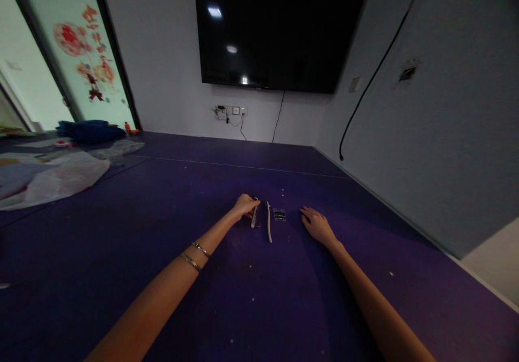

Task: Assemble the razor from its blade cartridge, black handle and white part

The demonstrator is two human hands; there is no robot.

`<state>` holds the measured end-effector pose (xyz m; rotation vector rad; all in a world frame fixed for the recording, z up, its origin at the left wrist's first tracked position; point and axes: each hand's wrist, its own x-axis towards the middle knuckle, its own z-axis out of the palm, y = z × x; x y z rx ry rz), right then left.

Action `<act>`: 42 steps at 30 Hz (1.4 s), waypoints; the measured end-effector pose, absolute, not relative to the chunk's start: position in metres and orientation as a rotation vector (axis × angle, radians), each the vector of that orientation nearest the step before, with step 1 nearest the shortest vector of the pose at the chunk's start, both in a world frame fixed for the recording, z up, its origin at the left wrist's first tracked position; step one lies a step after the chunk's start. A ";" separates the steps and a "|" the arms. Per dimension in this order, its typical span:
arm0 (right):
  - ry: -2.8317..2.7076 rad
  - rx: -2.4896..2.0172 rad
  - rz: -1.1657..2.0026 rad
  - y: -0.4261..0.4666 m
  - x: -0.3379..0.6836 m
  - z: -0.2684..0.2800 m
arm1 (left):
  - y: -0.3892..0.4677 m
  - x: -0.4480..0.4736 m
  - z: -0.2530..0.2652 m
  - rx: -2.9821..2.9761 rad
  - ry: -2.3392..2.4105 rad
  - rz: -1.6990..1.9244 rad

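Note:
My left hand [244, 206] is closed, thumb and fingers pinching a slim pale bar [254, 219] with a dark far end. The bar stands out below the fingers on the purple surface; its exact kind is too small to make out. Just right of it lies a thin, slightly bent whitish strip [269, 225], apart from both hands. A small dark flat piece with lighter markings [279, 215] lies between that strip and my right hand [317, 225]. That right hand rests palm down on the surface, fingers stretched out, holding nothing.
The broad purple surface [182, 308] bears small white specks. Clear plastic sheeting [77, 175] and a dark blue bundle [91, 131] lie at the far left. A black cable [375, 75] hangs along the right wall. A large television [279, 32] hangs ahead, above sockets [235, 111].

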<state>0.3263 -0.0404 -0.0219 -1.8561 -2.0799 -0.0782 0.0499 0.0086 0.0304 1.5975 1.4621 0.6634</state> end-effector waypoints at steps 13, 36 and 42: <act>-2.077 -1.864 -0.084 -0.038 0.328 -0.023 | 0.014 0.027 0.021 0.862 1.185 0.743; -2.071 -1.843 -0.099 -0.035 0.330 -0.027 | 0.002 0.030 0.021 0.793 1.224 0.736; -2.078 -1.832 -0.119 -0.038 0.329 -0.024 | -0.002 0.029 0.024 0.818 1.204 0.755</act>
